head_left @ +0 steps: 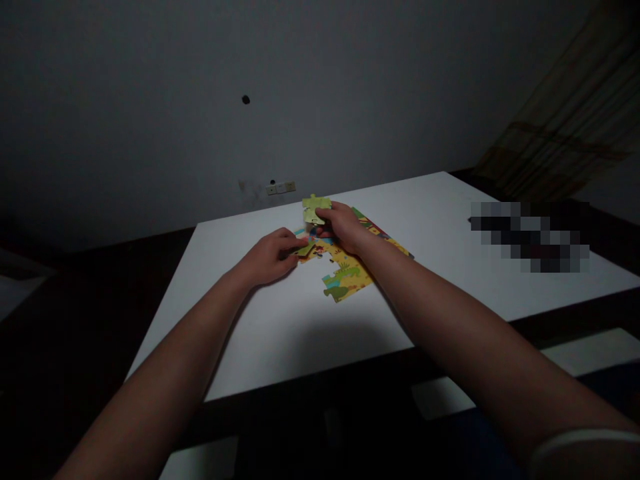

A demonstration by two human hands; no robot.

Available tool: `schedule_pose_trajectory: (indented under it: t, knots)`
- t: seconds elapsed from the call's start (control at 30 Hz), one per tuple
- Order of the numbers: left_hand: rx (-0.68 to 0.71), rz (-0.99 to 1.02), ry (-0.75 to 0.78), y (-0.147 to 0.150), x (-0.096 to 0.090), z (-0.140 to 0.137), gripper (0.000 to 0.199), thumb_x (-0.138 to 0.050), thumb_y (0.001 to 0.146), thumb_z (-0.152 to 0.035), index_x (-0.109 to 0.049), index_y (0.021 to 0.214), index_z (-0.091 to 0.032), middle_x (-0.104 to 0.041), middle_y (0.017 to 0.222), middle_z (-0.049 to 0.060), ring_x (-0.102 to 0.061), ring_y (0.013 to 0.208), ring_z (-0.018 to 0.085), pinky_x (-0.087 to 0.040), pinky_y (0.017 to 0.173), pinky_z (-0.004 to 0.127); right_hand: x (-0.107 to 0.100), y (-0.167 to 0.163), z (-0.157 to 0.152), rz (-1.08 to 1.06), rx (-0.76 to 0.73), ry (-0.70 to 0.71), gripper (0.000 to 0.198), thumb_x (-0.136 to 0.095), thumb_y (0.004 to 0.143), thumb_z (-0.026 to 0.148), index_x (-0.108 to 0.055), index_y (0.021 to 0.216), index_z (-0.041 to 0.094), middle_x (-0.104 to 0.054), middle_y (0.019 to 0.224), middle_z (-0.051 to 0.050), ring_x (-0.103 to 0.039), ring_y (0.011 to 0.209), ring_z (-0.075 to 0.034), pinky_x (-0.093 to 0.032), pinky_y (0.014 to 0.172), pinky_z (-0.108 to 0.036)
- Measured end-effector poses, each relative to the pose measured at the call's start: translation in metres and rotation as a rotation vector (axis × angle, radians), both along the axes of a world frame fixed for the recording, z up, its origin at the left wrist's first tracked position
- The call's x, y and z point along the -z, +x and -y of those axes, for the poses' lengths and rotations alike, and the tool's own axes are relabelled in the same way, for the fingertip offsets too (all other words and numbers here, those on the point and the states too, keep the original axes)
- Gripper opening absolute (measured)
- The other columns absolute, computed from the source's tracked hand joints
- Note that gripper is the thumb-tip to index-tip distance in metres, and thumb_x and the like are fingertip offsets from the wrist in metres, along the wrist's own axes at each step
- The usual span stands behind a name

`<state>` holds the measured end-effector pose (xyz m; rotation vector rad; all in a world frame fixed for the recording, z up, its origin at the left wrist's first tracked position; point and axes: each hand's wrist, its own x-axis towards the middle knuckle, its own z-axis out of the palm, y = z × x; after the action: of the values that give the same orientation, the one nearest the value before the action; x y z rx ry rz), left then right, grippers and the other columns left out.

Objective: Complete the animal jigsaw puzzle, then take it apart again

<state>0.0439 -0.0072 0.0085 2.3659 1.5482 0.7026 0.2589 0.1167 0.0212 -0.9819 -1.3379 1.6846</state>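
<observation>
My right hand (341, 223) is closed on a light green puzzle piece (311, 208), raised above the far side of a partly joined jigsaw puzzle (353, 270). The puzzle is mostly yellow, with a green crocodile-like figure near its front corner and a notched left edge. At that left side, my left hand (275, 256) is closed with thumb and fingers around a greenish puzzle piece (305, 249), low over the table. My fingers partly cover this piece, and I cannot tell whether it is joined to the rest.
The puzzle lies on a white table (250, 350). A blurred, pixelated dark object (530, 237) is at the table's right. Behind stands a grey wall with a socket strip (281, 189), and a curtain (565, 127) hangs at the right. White surfaces show below the front edge.
</observation>
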Motion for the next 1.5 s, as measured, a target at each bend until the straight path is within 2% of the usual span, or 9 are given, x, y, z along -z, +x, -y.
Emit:
schedule_pose_trajectory:
  t: [0.13,0.23,0.33,0.5,0.8,1.03,1.17,1.37,1.5]
  knots:
    - [0.023,-0.015,-0.067,-0.003,0.003,0.000,0.066,-0.086,0.097,-0.063,-0.084,0.153,-0.027,-0.070,0.162,0.019,-0.069,0.150,0.042,-0.054,0.133,0.063,-0.001,0.001,0.001,0.003,-0.008,0.011,0.015,-0.069,0.110,0.013,-0.069,0.098,0.022,-0.077,0.088,-0.002,-0.068,0.064,-0.013,-0.059,0.059,-0.021]
    - [0.001,-0.033,-0.094,-0.001,0.003,-0.001,0.073,-0.087,0.096,-0.067,-0.081,0.156,-0.025,-0.068,0.170,0.020,-0.062,0.160,0.045,-0.047,0.139,0.066,-0.001,0.001,0.002,-0.006,0.004,0.011,0.018,-0.069,0.110,0.012,-0.069,0.095,0.022,-0.077,0.086,-0.002,-0.068,0.063,-0.013,-0.059,0.058,-0.022]
    - [-0.029,-0.039,-0.086,0.003,-0.001,0.000,0.060,-0.076,0.105,-0.056,-0.080,0.155,-0.024,-0.077,0.160,0.017,-0.072,0.148,0.040,-0.054,0.132,0.060,-0.001,0.002,0.002,-0.006,0.006,0.008,0.021,-0.071,0.109,0.013,-0.067,0.092,0.023,-0.076,0.084,-0.001,-0.068,0.062,-0.014,-0.059,0.058,-0.023]
    - [-0.094,-0.130,-0.069,0.015,-0.012,0.004,0.050,-0.073,0.106,-0.044,-0.082,0.151,-0.024,-0.088,0.126,0.014,-0.082,0.110,0.035,-0.064,0.103,0.050,0.000,0.001,0.001,-0.017,0.000,0.010,0.020,-0.070,0.108,0.012,-0.068,0.092,0.024,-0.077,0.086,-0.001,-0.068,0.064,-0.014,-0.058,0.058,-0.022]
    - [-0.152,-0.415,-0.065,0.030,-0.017,0.006,0.054,-0.074,0.108,-0.037,-0.073,0.161,-0.027,-0.086,0.124,0.017,-0.083,0.102,0.036,-0.062,0.087,0.042,0.007,0.000,-0.001,-0.013,-0.005,0.052,0.014,-0.072,0.105,0.015,-0.071,0.094,0.023,-0.079,0.083,-0.001,-0.069,0.066,-0.016,-0.060,0.062,-0.025]
    - [-0.191,-0.426,-0.060,0.036,-0.023,0.005,0.046,-0.061,0.115,-0.034,-0.073,0.160,-0.029,-0.088,0.117,0.014,-0.084,0.097,0.034,-0.063,0.086,0.041,0.010,-0.001,-0.002,-0.028,-0.009,0.062,0.008,-0.073,0.101,0.017,-0.073,0.096,0.024,-0.080,0.086,-0.002,-0.069,0.069,-0.016,-0.061,0.065,-0.026]
    - [-0.189,-0.436,-0.041,0.036,-0.023,0.004,0.047,-0.057,0.116,-0.028,-0.072,0.160,-0.027,-0.088,0.131,0.016,-0.085,0.111,0.035,-0.065,0.095,0.043,0.010,-0.001,-0.003,-0.034,-0.006,0.048,0.008,-0.076,0.100,0.017,-0.073,0.097,0.023,-0.081,0.090,-0.002,-0.070,0.070,-0.015,-0.062,0.066,-0.025]
    - [-0.214,-0.410,-0.061,0.029,-0.016,-0.003,0.046,-0.045,0.126,-0.037,-0.073,0.160,-0.025,-0.085,0.146,0.017,-0.083,0.127,0.036,-0.064,0.106,0.046,0.009,-0.001,-0.001,-0.006,-0.004,0.066,0.010,-0.077,0.102,0.017,-0.072,0.095,0.023,-0.078,0.085,-0.002,-0.067,0.064,-0.014,-0.059,0.059,-0.023]
    - [-0.241,-0.360,-0.040,0.022,-0.009,-0.006,0.044,-0.046,0.126,-0.032,-0.072,0.161,-0.026,-0.083,0.154,0.016,-0.081,0.134,0.034,-0.063,0.111,0.046,0.007,0.000,0.000,-0.002,-0.017,0.062,0.013,-0.074,0.104,0.016,-0.071,0.094,0.023,-0.076,0.081,-0.001,-0.067,0.065,-0.015,-0.060,0.058,-0.023]
